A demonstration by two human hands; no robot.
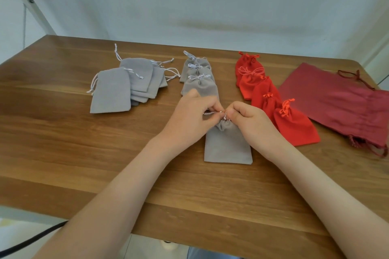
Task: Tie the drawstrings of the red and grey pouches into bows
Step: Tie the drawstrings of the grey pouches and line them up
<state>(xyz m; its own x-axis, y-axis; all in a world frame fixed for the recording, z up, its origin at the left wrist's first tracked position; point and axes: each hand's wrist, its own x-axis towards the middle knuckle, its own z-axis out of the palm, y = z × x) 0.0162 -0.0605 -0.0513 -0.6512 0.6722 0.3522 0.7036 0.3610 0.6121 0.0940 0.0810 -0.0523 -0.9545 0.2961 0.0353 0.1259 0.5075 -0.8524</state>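
A grey pouch (228,145) lies flat on the wooden worktop (63,143) directly in front of you, its gathered neck pointing away from you. Both your hands meet at that neck. Your left hand (194,114) pinches the pale drawstring (210,112), and a short length of it runs out leftward from your fingertips. Your right hand (248,120) has its fingers curled and pinches the cord just above the gathers.

Just beyond your left hand, a row of tied grey pouches (199,84) runs away from you, each overlapping the next, each topped with a pale bow. To the right of your right hand, a row of red pouches (267,94) with orange-red bows runs diagonally toward the far edge, the nearest one close beside your wrist. Far left, a loose pile of flat grey pouches (126,84) lies with strings trailing untied. Far right, larger dark red drawstring bags (336,99) lie flat and overlapping near the worktop's corner.
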